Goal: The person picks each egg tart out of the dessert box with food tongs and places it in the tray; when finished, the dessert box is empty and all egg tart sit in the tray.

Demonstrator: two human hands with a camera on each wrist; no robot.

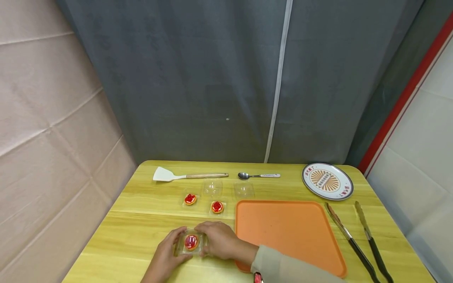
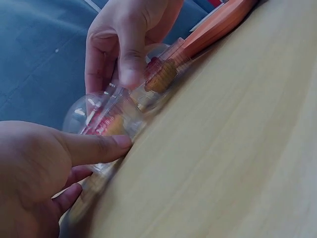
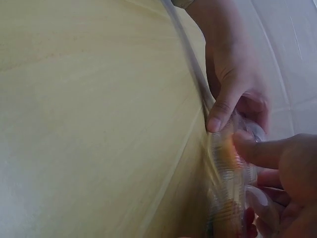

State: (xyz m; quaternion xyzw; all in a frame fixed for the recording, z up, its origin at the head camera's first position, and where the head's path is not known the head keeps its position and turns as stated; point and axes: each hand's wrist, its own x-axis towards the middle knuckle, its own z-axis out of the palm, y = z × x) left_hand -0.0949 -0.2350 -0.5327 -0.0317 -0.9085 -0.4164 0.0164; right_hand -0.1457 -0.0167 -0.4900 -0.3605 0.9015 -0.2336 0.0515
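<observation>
In the head view, a small tart [image 1: 191, 242] with a glossy red topping sits inside a clear plastic box [image 1: 179, 248] on the near left of the table. My left hand [image 1: 165, 251] grips the box's left side, thumb toward me and fingers at the far side. On the opposite side, my right hand [image 1: 222, 240] holds it between thumb and fingers. The left wrist view shows the domed lid [image 2: 77, 113] over the box, with my left thumb [image 2: 106, 148] along its near edge. Beyond the box, two more red-topped tarts [image 1: 190, 199] [image 1: 217, 207] sit on clear bases.
Two clear domed lids [image 1: 212, 188] [image 1: 244, 190] lie behind the tarts. A spatula [image 1: 191, 176] and a spoon [image 1: 258, 175] lie along the back. To the right are an orange tray [image 1: 283, 228], a round plate [image 1: 327, 181] and black-handled tongs [image 1: 357, 247].
</observation>
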